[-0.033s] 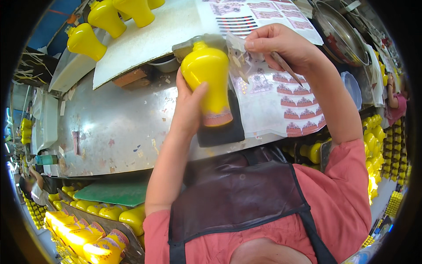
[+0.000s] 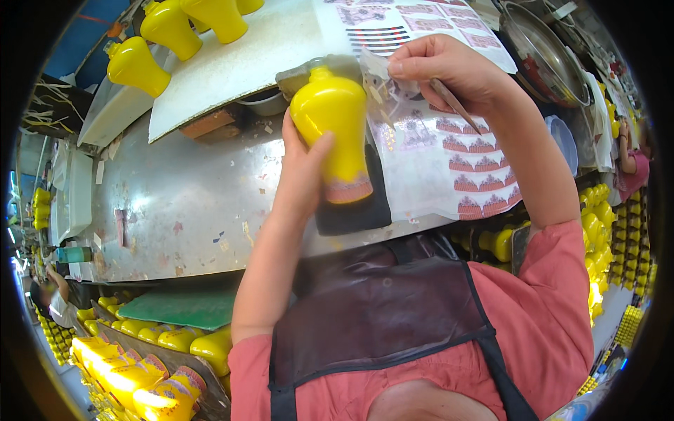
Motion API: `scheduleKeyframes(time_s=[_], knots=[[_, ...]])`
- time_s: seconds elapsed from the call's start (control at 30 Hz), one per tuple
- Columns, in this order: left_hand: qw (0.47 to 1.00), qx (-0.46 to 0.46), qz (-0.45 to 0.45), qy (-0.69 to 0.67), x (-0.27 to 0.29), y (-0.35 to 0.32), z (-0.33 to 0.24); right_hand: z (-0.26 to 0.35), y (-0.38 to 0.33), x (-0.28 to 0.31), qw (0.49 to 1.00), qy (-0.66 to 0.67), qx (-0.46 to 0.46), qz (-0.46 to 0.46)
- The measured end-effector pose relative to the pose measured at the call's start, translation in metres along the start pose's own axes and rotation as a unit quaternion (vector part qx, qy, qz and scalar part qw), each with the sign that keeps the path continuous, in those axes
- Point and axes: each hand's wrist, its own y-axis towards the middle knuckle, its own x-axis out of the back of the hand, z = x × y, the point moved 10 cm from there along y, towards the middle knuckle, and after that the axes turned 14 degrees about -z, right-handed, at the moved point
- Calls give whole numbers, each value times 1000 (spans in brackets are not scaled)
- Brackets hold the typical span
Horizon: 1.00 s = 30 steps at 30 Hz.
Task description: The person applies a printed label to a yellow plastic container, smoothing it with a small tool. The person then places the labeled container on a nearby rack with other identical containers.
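My left hand [image 2: 302, 168] is wrapped round the left side of a glossy yellow bottle [image 2: 328, 112] with a narrow neck and a pink patterned band near its base. The bottle leans over a black pad [image 2: 358, 219] on the bench, its neck pointing away from me. At the bottle's upper right, my right hand [image 2: 449, 70] pinches a thin, see-through decal [image 2: 379, 88] with a dark print between thumb and finger. A slim pointed brown tool [image 2: 455, 105] is tucked in the same hand. The decal hangs beside the bottle's shoulder; whether they touch I cannot tell.
Printed decal sheets [image 2: 421, 200] cover the bench's right side. Several yellow bottles [image 2: 172, 31] stand on a white board [image 2: 210, 84] at the far left. A brush [image 2: 121, 228] lies on the metal bench [image 2: 175, 203]. Decorated bottles [image 2: 168, 400] fill the lower left. A large metal pan [image 2: 540, 45] stands at right.
My right hand has shifted very slightly up and left with the decal. The bottle in my left hand has barely moved.
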Motion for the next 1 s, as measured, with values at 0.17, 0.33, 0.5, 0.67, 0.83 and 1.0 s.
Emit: scheduleKeyframes(time_s=[0.17, 0.33, 0.5, 0.67, 0.83, 1.0], knots=[[998, -40, -1, 40, 2, 4, -3, 63, -5, -14, 969, -85, 231, -20], [1000, 3, -6, -5, 0, -3, -7, 63, -62, -70, 737, -427, 521, -59], [1000, -16, 5, -6, 3, -3, -28, 16, -96, -104, 612, -474, 628, -80], [970, -127, -66, 197, 8, 23, -50, -5, -97, -105, 578, -487, 647, -100], [947, -148, -76, 275, 6, 32, -51, -6, -99, -101, 584, -469, 653, -106], [949, -231, -84, 195, 12, 22, -47, -11, -103, -104, 567, -461, 675, -103]])
